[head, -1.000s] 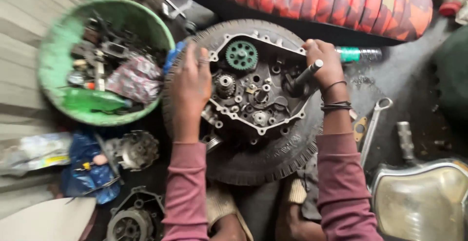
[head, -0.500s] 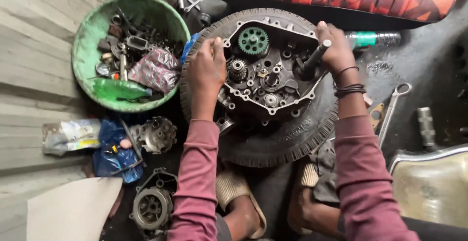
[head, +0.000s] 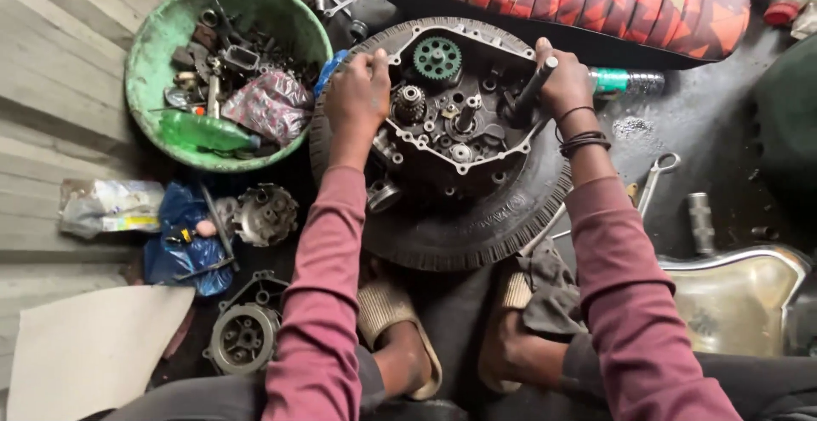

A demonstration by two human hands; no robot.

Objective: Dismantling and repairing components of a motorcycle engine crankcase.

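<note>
Engine case (head: 451, 123), opened up and lying flat on an old tyre (head: 477, 225) on the floor, right between the knees. Green gear (head: 437, 57) near the top edge, smaller steel gear (head: 409, 100) just below and left of it.

Not much different from a second ago, honestly. Mostly just a shift in the view, with the case and tyre now lower and more central in the picture. Left hand (head: 357, 97) still parked on the case's left rim, fingers curled and pressed together over the edge. Can't tell whether gripping the rim or only resting on it, or whether hiding something small underneath. Right hand (head: 563, 80) still at the upper right of the case, fingers wrapped tight around a black tool (head: 532, 93). Working end down inside the case, handle a touch more upright than before. No gear or cover gone from the case compared with the earlier pictures.

Going by that, probably the same fiddly bit still in hand: one side steadied, the other worked with the tool, nothing freed yet.

Around it: green basin (head: 170, 25) of loose parts at the upper left, clutch-looking part (head: 265, 214) and blue bag (head: 183, 242) below it, wrench (head: 655, 178) on the floor near the right forearm.
</note>
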